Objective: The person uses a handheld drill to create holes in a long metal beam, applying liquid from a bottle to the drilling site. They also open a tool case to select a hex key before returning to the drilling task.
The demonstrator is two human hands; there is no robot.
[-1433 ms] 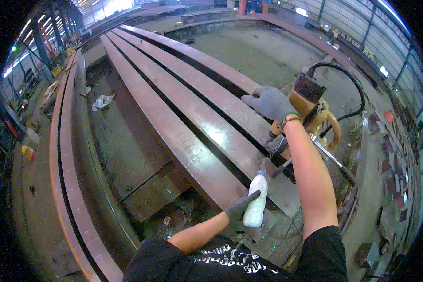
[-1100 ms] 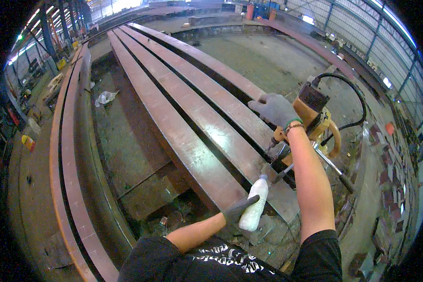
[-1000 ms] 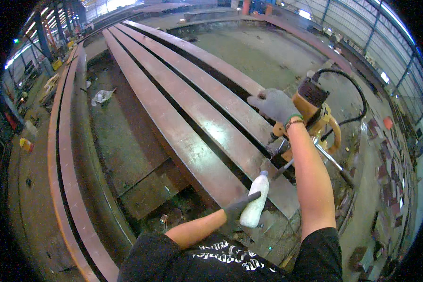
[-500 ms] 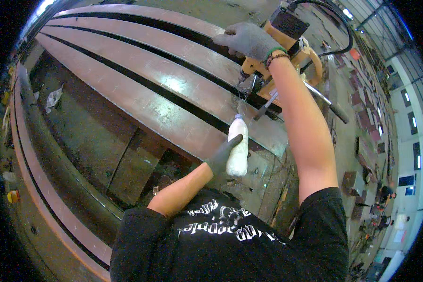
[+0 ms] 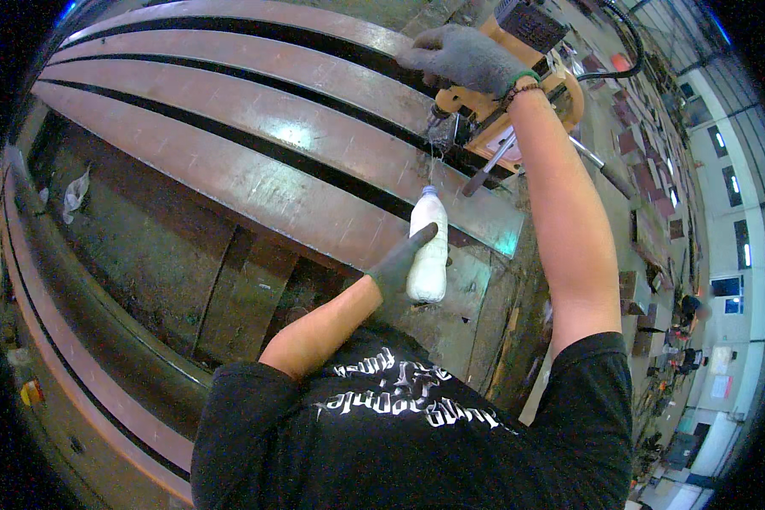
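Note:
My left hand (image 5: 401,262), in a dark grey glove, is wrapped round a white plastic bottle (image 5: 427,255) with a bluish cap. The bottle stands nearly upright in view, its cap toward the drill's tip, and a thin streak like liquid runs between them. Ahead lies a yellow-orange drilling machine (image 5: 476,106) with a black ribbed motor housing, set on steel beams. My right hand (image 5: 463,59), in a grey glove, reaches over the machine's left side with fingers curled; what they close on is hidden. Metal shavings (image 5: 442,136) cluster round the drill tip.
Long brown steel beams (image 5: 187,110) run side by side to the far left, with dark gaps between. Lever bars (image 5: 493,166) stick out from the machine toward me. A black cable (image 5: 629,68) loops at upper right. Stacked steel pieces and people (image 5: 693,331) are farther right.
The view has shifted slightly, so the beams sit further left and higher. My left hand and the bottle appear a little higher; my right hand stays at the machine, fingers still curled.

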